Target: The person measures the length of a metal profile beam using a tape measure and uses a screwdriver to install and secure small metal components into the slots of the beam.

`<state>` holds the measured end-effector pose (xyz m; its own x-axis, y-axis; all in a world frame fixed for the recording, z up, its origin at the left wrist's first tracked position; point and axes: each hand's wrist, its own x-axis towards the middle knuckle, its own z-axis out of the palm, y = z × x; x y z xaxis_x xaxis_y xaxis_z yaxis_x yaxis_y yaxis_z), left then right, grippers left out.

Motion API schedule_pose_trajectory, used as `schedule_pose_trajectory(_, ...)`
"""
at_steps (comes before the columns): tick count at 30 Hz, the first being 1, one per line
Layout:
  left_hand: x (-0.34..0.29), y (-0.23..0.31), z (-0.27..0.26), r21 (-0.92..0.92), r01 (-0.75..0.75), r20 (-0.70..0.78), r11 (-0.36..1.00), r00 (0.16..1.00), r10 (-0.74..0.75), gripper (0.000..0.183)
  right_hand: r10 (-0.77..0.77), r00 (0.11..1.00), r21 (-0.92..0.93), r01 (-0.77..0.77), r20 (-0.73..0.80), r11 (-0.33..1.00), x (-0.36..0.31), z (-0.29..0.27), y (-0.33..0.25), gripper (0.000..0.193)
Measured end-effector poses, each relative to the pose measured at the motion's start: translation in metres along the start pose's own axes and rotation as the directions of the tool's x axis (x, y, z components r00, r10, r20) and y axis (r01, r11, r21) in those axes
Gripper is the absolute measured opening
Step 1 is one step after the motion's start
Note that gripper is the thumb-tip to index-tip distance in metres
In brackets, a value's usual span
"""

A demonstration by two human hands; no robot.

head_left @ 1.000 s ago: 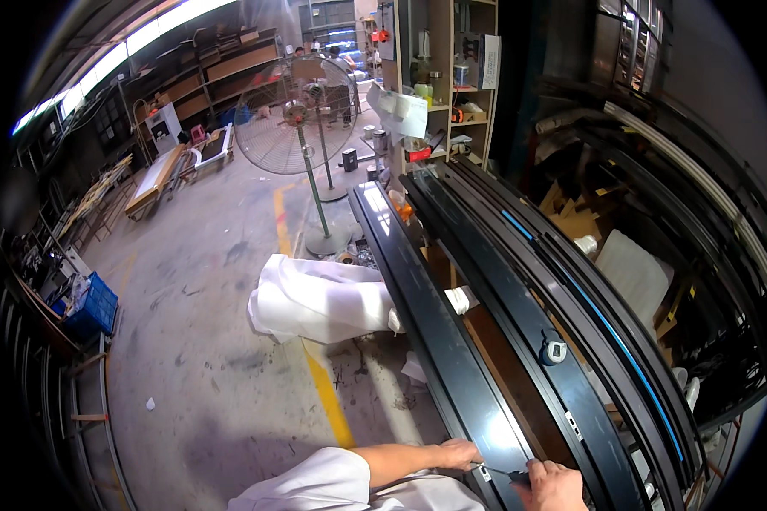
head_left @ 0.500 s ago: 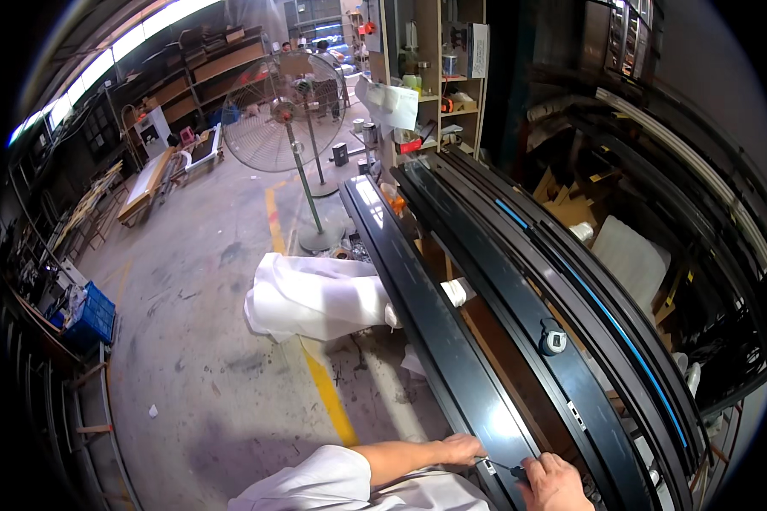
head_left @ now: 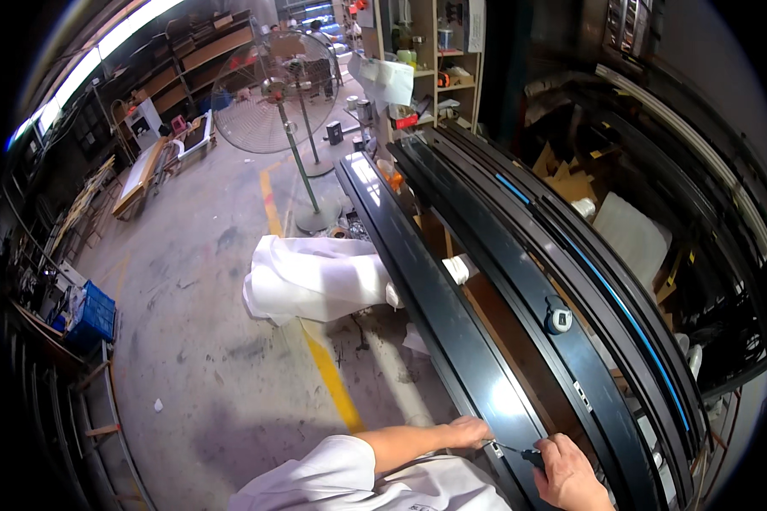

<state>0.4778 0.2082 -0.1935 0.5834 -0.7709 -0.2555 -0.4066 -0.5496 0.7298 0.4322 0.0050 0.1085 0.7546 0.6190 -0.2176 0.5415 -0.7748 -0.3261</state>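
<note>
My right hand (head_left: 573, 477) is closed around the black handle of a screwdriver (head_left: 533, 458), whose thin shaft points left. At its tip is my left hand (head_left: 467, 432), fingers pinched together; what they hold is too small to make out. Both hands are over the near end of a long dark metal profile (head_left: 452, 345). A small silver fitting (head_left: 498, 450) sits on that profile just below the shaft. Beside it runs a second dark profile (head_left: 520, 294), carrying a tape measure (head_left: 558, 318) and another silver fitting (head_left: 581, 396).
More dark profiles, one with a blue strip (head_left: 609, 294), lie to the right. A white wrapped roll (head_left: 315, 277) juts out left of the near profile. Beyond stand a large fan (head_left: 277, 94) and a shelf unit (head_left: 435, 64). A blue crate (head_left: 94, 315) is at far left.
My view has shifted slightly. Both hands sit a little further right in the picture, still at the same end of the profile, with the screwdriver still in my right hand.
</note>
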Motion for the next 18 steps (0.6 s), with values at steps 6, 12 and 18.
schedule_pose_trajectory(6,-0.018,0.007,-0.008,-0.019,0.027,-0.024,0.999,0.999,-0.028,0.039,0.034,0.996,-0.045,-0.038,-0.087,0.998,0.014,-0.012,-0.021,0.046)
schedule_pose_trajectory(12,-0.008,0.031,-0.022,-0.009,0.068,-0.009,0.998,0.998,-0.068,0.030,0.209,0.977,-0.124,-0.214,-0.052,0.969,-0.013,0.006,-0.008,0.037)
schedule_pose_trajectory(18,-0.020,-0.007,-0.009,0.108,0.043,-0.068,0.993,0.997,-0.036,0.034,0.085,0.989,0.108,-0.072,-0.123,0.992,0.019,-0.010,-0.004,0.047)
